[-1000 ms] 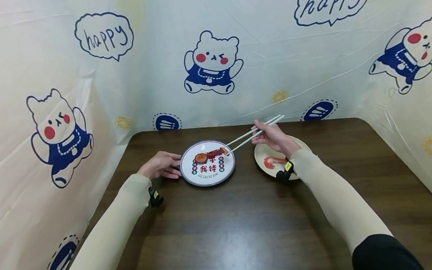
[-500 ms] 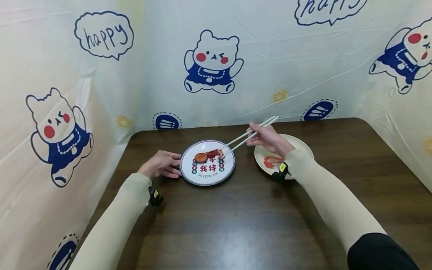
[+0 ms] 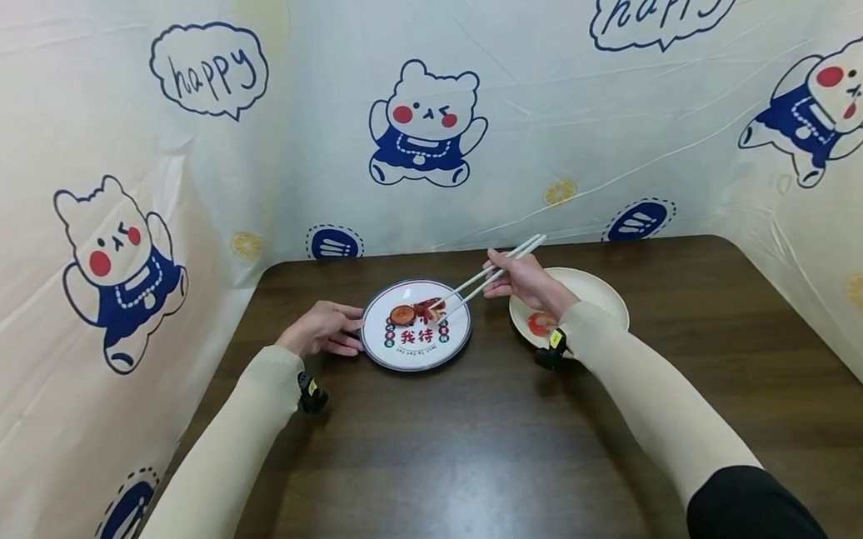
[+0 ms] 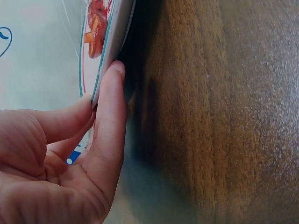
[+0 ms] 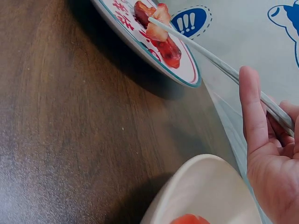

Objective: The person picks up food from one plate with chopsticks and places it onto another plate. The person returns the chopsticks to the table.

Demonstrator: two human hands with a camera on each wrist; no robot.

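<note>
My left hand (image 3: 323,329) pinches the rim of a white plate (image 3: 415,358) with printed characters, thumb above and fingers below in the left wrist view. On this plate lie a round brown slice (image 3: 403,316) and a glossy dark red food piece (image 5: 169,52). My right hand (image 3: 526,282) holds pale chopsticks (image 5: 205,52) that slant down to the left over the plate. At their tips is a pinkish-white food piece (image 5: 158,29), over the red one; whether it touches the plate I cannot tell.
Partly under my right wrist, a cream plate (image 3: 608,292) carries an orange-red shrimp (image 3: 540,323), half hidden. Both plates stand near the far edge of the brown wooden table (image 3: 443,436). A printed curtain (image 3: 317,144) hangs behind and at the sides.
My right hand has shifted left with the chopsticks, carrying the pinkish piece from the plate's right side farther in, slightly nearer me. My left hand and both plates have stayed put.
</note>
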